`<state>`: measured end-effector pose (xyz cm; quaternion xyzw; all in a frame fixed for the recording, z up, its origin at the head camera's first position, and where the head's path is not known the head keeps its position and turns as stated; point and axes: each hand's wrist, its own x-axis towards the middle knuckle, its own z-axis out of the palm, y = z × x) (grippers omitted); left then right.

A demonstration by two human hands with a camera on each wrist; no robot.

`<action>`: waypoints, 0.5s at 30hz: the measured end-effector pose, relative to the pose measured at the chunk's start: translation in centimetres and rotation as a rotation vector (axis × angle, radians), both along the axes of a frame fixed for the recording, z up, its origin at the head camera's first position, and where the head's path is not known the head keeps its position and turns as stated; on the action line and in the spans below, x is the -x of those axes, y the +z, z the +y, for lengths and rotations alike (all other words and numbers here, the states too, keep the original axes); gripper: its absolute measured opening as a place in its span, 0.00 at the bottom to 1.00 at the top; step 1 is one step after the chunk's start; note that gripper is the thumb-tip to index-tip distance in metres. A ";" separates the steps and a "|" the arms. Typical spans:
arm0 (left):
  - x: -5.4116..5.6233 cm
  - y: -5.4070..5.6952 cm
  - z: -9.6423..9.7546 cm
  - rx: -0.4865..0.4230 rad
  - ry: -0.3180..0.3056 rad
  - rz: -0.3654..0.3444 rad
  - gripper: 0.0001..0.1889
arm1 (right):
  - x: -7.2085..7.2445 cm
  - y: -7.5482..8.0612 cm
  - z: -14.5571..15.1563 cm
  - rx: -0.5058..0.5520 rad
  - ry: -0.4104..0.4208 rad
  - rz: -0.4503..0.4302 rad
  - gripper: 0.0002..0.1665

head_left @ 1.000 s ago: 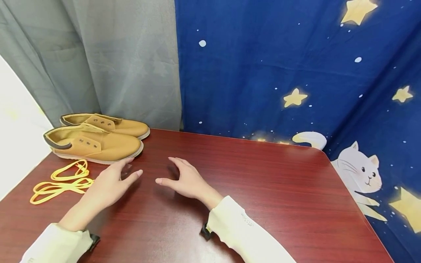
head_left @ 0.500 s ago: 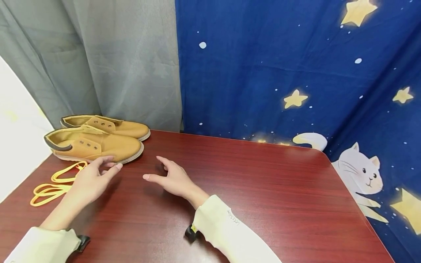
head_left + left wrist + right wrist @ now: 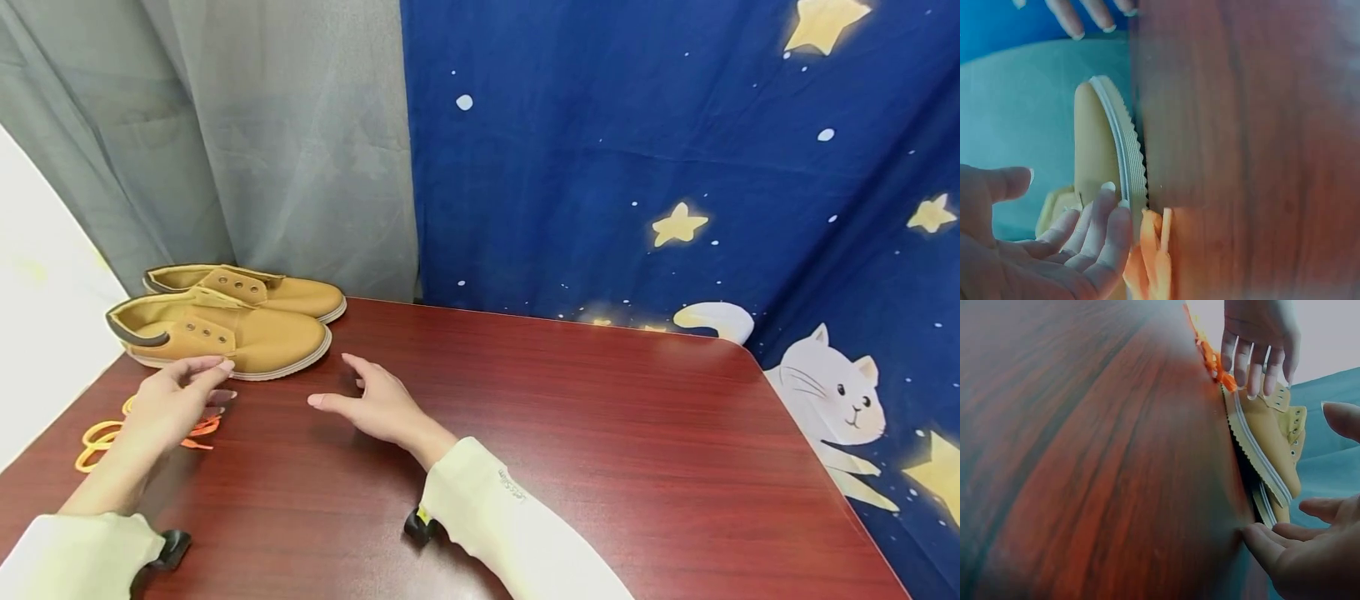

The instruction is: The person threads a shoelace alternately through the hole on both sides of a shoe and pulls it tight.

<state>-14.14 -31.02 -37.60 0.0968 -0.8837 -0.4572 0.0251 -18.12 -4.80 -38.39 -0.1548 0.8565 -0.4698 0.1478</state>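
Just above the coiled yellow-orange shoelace (image 3: pixel 96 433), my left hand (image 3: pixel 159 410) hovers with its fingers loosely bent and nothing in them. It hides the middle of the lace in the head view; the tips show to its right. In the left wrist view the lace (image 3: pixel 1161 269) lies beside the fingers. My right hand (image 3: pixel 382 407) is held over the table right of the shoes, thumb and fingers apart, holding nothing. The nearer tan shoe (image 3: pixel 277 340), its eyelets unlaced, stands behind my left hand. A matching shoe (image 3: pixel 311 295) is set behind it.
The shoes and lace are on the left end of a dark red wooden table (image 3: pixel 600 417). A grey curtain (image 3: pixel 300 150) hangs behind them, and a blue starry curtain (image 3: pixel 555 167) continues to the right.
Both hands have moved left. The left hand has passed from in front of the shoe's toe to over the lace; the right hand follows at a distance. The shoes stay put.
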 end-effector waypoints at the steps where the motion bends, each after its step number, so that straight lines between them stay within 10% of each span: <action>1: 0.1 0.0 -0.3 -0.046 0.005 -0.012 0.29 | 0.1 0.0 -0.1 0.002 -0.005 0.005 0.48; 4: 0.3 0.0 -1.3 -0.125 0.035 -0.028 0.25 | 0.3 0.1 -0.3 0.028 -0.022 -0.006 0.48; 11: 0.5 0.3 -3.2 0.132 0.167 -0.082 0.37 | 0.8 0.2 -0.2 0.122 -0.044 -0.116 0.48; 15: 1.0 0.2 -3.4 0.182 0.265 0.018 0.35 | 1.0 0.2 -0.3 0.135 -0.040 -0.142 0.49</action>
